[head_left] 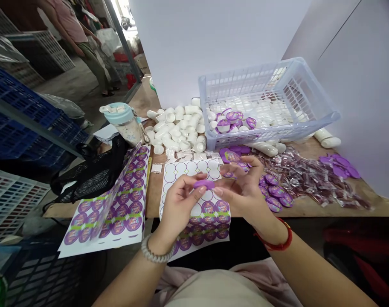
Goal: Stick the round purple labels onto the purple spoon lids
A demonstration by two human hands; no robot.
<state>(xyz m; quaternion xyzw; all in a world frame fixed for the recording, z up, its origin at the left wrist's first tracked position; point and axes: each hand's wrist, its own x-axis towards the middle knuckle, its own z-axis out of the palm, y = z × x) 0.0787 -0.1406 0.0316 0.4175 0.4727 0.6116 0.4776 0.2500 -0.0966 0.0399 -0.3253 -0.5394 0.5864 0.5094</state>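
Note:
Both hands meet above the table's front edge and pinch one small purple cap point(204, 184) between them. My left hand point(179, 200) grips its left end with thumb and fingers. My right hand point(242, 187) holds the right end, its other fingers curled. Right under them lies a sticker sheet point(194, 221), its upper rows peeled to white circles and its lower rows still carrying round purple stickers. A second, full sticker sheet point(117, 209) lies to the left, partly lifted.
A pale blue basket point(309, 123) with white and purple-topped caps stands at the back right. Loose white caps point(178, 128) are heaped beside it. Purple caps point(276, 194) and small wrapped packets point(312, 179) lie right. A lidded cup point(124, 123) and black mesh bag point(92, 175) sit left. A person stands far left.

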